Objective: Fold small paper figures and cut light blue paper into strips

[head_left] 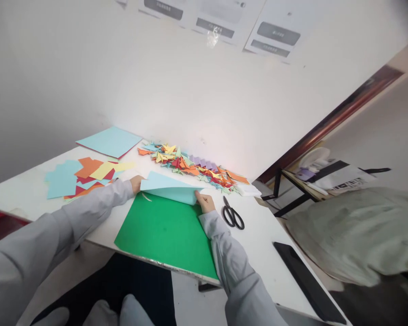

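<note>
A light blue sheet of paper (pixel 172 184) is bent over, its near edge raised above a green sheet (pixel 166 231). My left hand (pixel 136 184) is at the blue paper's left end, fingers partly hidden behind it. At the right end, my right hand (pixel 205 202) pinches the paper's near corner between thumb and fingers. The green sheet lies flat on the white table (pixel 258 253) and reaches its front edge. Black-handled scissors (pixel 233 215) lie to the right of my right hand.
Folded colourful paper pieces (pixel 190 166) are heaped along the wall. Cut paper scraps (pixel 88 174) lie at left, with a stack of blue sheets (pixel 110 141) behind them. A long black bar (pixel 308 280) rests along the right edge. A rack (pixel 299 185) stands beyond the table.
</note>
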Available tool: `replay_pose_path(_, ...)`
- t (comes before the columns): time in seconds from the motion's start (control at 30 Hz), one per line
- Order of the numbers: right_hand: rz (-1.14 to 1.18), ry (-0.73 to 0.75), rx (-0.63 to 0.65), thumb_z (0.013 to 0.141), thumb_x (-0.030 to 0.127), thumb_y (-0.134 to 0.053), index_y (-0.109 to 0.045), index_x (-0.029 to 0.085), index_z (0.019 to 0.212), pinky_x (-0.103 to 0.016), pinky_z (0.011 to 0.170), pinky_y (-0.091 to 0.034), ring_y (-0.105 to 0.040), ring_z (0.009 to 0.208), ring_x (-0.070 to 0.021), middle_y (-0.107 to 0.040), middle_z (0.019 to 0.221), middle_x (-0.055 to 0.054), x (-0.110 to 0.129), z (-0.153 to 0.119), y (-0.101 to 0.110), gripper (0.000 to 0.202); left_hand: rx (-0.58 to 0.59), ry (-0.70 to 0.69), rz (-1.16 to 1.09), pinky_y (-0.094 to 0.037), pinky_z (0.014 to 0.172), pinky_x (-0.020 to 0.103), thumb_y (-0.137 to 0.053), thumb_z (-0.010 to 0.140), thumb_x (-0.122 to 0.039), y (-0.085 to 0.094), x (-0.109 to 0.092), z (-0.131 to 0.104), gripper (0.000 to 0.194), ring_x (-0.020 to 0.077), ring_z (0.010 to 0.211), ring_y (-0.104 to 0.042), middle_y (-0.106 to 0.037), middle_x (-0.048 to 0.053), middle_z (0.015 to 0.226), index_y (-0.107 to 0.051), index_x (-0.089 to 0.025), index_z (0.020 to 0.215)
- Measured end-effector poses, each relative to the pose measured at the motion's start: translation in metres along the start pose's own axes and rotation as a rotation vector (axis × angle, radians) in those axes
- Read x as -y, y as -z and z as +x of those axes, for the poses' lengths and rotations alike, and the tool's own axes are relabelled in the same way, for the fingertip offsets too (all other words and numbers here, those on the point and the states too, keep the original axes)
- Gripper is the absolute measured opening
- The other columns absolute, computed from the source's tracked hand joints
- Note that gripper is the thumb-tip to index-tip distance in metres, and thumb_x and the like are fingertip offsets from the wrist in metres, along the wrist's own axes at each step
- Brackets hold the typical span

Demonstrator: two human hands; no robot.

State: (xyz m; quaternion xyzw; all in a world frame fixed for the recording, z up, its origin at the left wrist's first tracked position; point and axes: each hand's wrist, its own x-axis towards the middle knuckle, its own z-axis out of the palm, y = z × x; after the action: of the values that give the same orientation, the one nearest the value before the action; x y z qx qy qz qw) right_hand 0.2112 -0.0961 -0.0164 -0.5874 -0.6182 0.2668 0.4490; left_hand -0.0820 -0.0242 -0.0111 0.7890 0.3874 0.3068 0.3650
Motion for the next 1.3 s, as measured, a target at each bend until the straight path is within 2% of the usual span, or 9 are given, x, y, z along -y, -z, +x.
replay_pose_path(0.2,-0.047,0.002,-0.045,0.063,0.062,-0.048,-0.023,0.021,0.038,-0.024,0.042,-0.015,-0.02,0.042,-0.0063,-0.019,0.041,0.007,0.005,-0.001,-0.005,0.054,-0.065,0.231,0.164,-0.041,0.067,0.033,-0.028,0.067,-0.07,0.001,-0.007,0.003,0.06,0.0227,0.067,-0.055,-0.054,0.008,0.05,-0.049,-0.018,0.045)
replay_pose_path(0.5,-0.065,-0.023,-0.077,0.057,0.054,-0.057,-0.023,0.021,0.036,-0.024,0.042,-0.012,-0.017,0.043,-0.0056,-0.016,0.042,0.007,0.01,-0.002,-0.009,0.051,-0.057,0.161,0.294,-0.037,0.06,0.027,-0.04,0.068,-0.055,0.0,-0.013,0.003,0.044,0.0166,0.059,-0.05,-0.047,0.002,0.049,-0.044,-0.017,0.044)
replay_pose_path(0.63,-0.044,-0.022,-0.069,0.052,0.054,-0.061,-0.033,0.02,0.036,-0.023,0.041,-0.017,-0.022,0.041,-0.0057,-0.024,0.04,0.007,0.013,-0.004,-0.011,0.047,-0.055,0.099,0.344,-0.041,0.068,0.029,-0.047,0.067,-0.045,0.0,-0.014,-0.001,0.034,0.0197,0.07,-0.055,-0.059,0.005,0.065,-0.057,-0.013,0.06)
replay_pose_path(0.7,-0.032,-0.015,-0.056,0.05,0.053,-0.063,-0.039,0.018,0.039,-0.022,0.041,-0.021,-0.026,0.041,-0.0064,-0.03,0.04,0.006,0.013,-0.006,-0.012,0.044,-0.073,0.065,0.352,-0.041,0.078,0.031,-0.053,0.065,-0.04,0.0,-0.013,-0.004,0.037,0.0224,0.086,-0.056,-0.063,0.009,0.09,-0.061,-0.01,0.085)
replay_pose_path(0.83,-0.005,0.0,-0.045,0.055,0.056,-0.059,-0.057,0.014,0.061,-0.023,0.045,-0.03,-0.038,0.047,-0.01,-0.047,0.049,0.003,0.01,-0.012,-0.013,0.042,-0.124,-0.073,0.322,-0.033,0.097,0.035,-0.054,0.067,-0.034,-0.007,-0.011,-0.01,0.073,0.0252,0.116,-0.043,-0.042,0.018,0.129,-0.029,-0.005,0.129)
replay_pose_path(0.97,-0.088,-0.04,-0.122,0.069,0.053,-0.05,-0.06,0.012,0.089,-0.023,0.046,-0.031,-0.039,0.047,-0.011,-0.048,0.05,0.003,0.007,-0.024,-0.015,0.047,-0.148,-0.179,0.321,-0.027,0.104,0.038,-0.052,0.07,-0.027,-0.021,-0.015,-0.012,0.079,0.0257,0.125,-0.031,-0.03,0.02,0.137,-0.014,-0.005,0.135)
replay_pose_path(1.07,-0.231,-0.074,-0.157,0.073,0.049,-0.049,-0.056,0.011,0.103,-0.022,0.043,-0.028,-0.034,0.042,-0.0099,-0.039,0.044,0.007,0.01,-0.033,-0.017,0.048,-0.224,-0.171,0.36,-0.026,0.104,0.042,-0.048,0.075,-0.026,-0.032,-0.023,-0.011,0.064,0.0279,0.128,-0.025,-0.027,0.019,0.137,-0.026,-0.008,0.131)
replay_pose_path(1.23,-0.213,-0.219,-0.239,0.073,0.045,-0.051,-0.036,0.008,0.127,-0.02,0.036,-0.026,-0.031,0.036,-0.0092,-0.034,0.039,0.011,0.024,-0.038,-0.018,0.068,-0.316,-0.193,0.389,-0.029,0.101,0.045,-0.045,0.079,-0.023,-0.041,-0.035,-0.016,0.045,0.0282,0.129,-0.023,-0.021,0.018,0.138,-0.038,-0.014,0.121)
replay_pose_path(1.3,-0.285,-0.189,-0.224,0.074,0.046,-0.05,-0.049,0.011,0.117,-0.02,0.037,-0.028,-0.03,0.036,-0.0084,-0.032,0.04,0.01,0.028,-0.038,-0.017,0.055,-0.308,-0.17,0.386,-0.031,0.1,0.046,-0.045,0.078,-0.02,-0.041,-0.039,-0.02,0.044,0.0288,0.129,-0.023,-0.02,0.017,0.139,-0.038,-0.014,0.121)
